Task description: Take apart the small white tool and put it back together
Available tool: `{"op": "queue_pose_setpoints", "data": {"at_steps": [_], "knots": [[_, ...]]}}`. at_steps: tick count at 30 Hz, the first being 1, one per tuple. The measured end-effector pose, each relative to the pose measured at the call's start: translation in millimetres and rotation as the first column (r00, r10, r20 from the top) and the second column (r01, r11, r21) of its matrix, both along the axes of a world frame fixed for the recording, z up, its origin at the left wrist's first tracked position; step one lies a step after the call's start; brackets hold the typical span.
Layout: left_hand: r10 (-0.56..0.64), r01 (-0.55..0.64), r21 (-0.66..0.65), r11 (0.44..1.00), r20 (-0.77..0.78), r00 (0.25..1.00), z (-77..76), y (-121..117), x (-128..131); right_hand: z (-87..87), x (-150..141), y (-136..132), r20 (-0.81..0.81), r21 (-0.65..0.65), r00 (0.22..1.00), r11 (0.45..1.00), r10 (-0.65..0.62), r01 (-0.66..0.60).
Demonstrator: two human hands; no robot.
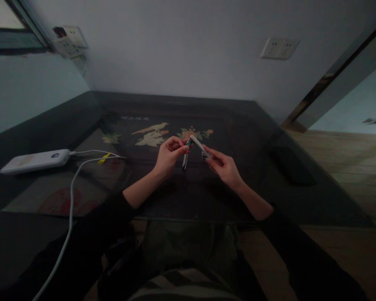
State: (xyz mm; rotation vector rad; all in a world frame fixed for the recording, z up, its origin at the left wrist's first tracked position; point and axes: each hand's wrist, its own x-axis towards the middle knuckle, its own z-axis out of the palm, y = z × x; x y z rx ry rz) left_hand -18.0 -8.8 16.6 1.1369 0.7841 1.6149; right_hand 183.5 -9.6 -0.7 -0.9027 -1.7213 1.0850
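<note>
Over the middle of the dark tabletop, my two hands hold a slim white strip-like piece (198, 143), bent at its top. My left hand (170, 155) pinches it near that bend, where a bit of green shows at the fingertips. The strip's lower right stretch lies between the thumb and fingers of my right hand (224, 167). Below my left fingertips hangs a narrow white length with a dark end (184, 161); whether it joins the strip I cannot tell. A small black-and-white item (204, 155) shows beside my right fingertips, partly hidden.
A white power-bank-like device (36, 161) lies at left, its white cable (71, 200) running toward me, with a yellow tag (104, 158). A flat black object (293, 166) rests at right. The glossy table (175, 205) bears bird and flower pictures; wall sockets (279, 48) are behind.
</note>
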Motion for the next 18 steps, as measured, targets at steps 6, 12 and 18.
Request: {"op": "queue_pose_setpoints", "data": {"at_steps": [6,12,18], "knots": [[-0.025,0.025,-0.005,1.0,0.013,1.0,0.0,0,0,-0.8,1,0,0.009,0.01,1.0,1.0,0.005,-0.005],[-0.002,0.002,-0.005,1.0,0.002,1.0,-0.7,0,0,2.5,-1,-5,0.011,-0.003,0.998,0.998,0.06,-0.06],[-0.008,0.009,-0.011,1.0,0.039,0.999,-1.0,1,0,5.4,-4,-10,-0.037,-0.029,0.989,0.989,0.144,-0.145]]}}
